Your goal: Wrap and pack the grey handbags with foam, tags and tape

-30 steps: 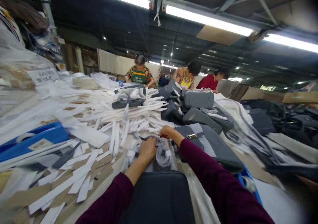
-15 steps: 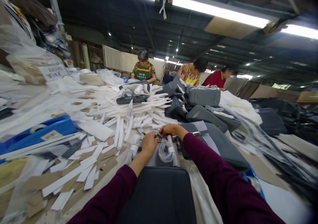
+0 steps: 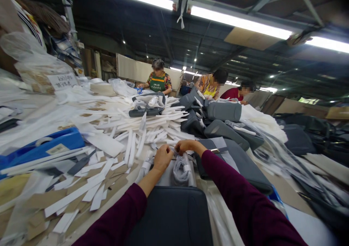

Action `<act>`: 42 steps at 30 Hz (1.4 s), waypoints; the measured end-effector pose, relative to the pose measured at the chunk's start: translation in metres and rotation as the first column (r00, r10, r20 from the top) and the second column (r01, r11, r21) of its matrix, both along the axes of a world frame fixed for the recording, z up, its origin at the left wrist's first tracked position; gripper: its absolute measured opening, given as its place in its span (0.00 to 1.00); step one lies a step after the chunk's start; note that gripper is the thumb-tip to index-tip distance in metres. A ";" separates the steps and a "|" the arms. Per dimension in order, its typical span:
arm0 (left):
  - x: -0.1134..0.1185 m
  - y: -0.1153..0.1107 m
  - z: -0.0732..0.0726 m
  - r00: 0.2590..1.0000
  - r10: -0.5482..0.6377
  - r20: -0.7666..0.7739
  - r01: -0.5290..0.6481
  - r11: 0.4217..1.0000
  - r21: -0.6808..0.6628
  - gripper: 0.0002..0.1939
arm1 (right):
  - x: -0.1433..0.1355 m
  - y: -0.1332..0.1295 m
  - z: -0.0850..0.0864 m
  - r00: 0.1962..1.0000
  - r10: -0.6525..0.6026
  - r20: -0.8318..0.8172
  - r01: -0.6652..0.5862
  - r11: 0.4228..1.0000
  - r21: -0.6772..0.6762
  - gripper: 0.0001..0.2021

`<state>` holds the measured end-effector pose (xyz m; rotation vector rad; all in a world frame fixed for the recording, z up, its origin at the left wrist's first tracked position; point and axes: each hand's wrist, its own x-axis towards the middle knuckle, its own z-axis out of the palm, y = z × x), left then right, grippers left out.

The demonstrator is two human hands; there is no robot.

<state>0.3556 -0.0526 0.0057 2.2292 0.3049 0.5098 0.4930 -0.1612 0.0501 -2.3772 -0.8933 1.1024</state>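
A dark grey leather-like bag [image 3: 174,217] lies right in front of me, its far end under my hands. My left hand [image 3: 163,158] is closed, fingertips pinched at the bag's far edge; what they grip is too small to make out. Close beside it, my right hand [image 3: 187,146] bends its fingers down in a pinch, and their tips are hidden. Below the right hand sits a clear plastic-wrapped coil [image 3: 181,169] that looks like a strap. Another plastic-wrapped piece [image 3: 147,164] lies left of my left hand.
White foam strips [image 3: 152,124] are heaped beyond my hands. Cut card and paper strips [image 3: 92,182] cover the left, near a blue bin [image 3: 49,144]. More grey bags [image 3: 240,162] are stacked to the right. Across the table, a person in a green apron [image 3: 157,82] and two others work.
My hands have stayed near the same spot, with a slight gap opening between them. The right hand has shifted and its fingers point further down. The camera view has tilted slightly.
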 end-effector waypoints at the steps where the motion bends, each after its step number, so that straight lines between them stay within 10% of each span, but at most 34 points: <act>1: 0.001 0.001 -0.001 1.000 -0.020 0.020 0.020 0.999 -0.026 0.07 | 0.000 0.001 0.001 0.999 0.007 0.048 -0.007 1.000 -0.010 0.09; 11: 0.003 0.005 -0.008 0.962 -0.201 0.187 0.247 0.932 -0.265 0.05 | -0.007 -0.008 0.039 0.975 -0.015 0.220 -0.021 0.987 0.157 0.13; 18: 0.004 0.005 -0.007 0.964 -0.144 0.222 0.218 0.909 -0.357 0.07 | -0.023 -0.014 0.039 0.990 -0.079 -0.113 0.107 0.958 0.268 0.08; 22: 0.005 0.007 -0.008 0.973 -0.082 0.216 0.159 0.917 -0.366 0.09 | -0.033 -0.028 0.034 0.852 0.010 -0.523 0.277 0.840 0.467 0.13; 26: 0.009 0.008 -0.011 0.972 -0.064 0.227 0.146 0.920 -0.364 0.08 | -0.037 -0.040 0.028 0.804 0.066 -0.591 0.293 0.821 0.490 0.25; 33: 0.006 0.008 -0.011 0.970 -0.090 0.227 0.170 0.917 -0.362 0.04 | -0.044 -0.021 0.004 0.996 -0.082 -0.048 0.094 0.825 0.557 0.11; 37: 0.006 0.009 -0.011 0.975 -0.082 0.205 0.152 0.922 -0.356 0.05 | -0.049 -0.004 -0.002 0.897 -0.193 0.398 -0.071 0.825 0.561 0.03; 42: 0.010 0.012 -0.014 0.972 -0.064 0.225 0.152 0.902 -0.403 0.09 | -0.053 0.001 -0.007 0.906 -0.311 0.287 0.066 0.772 0.632 0.03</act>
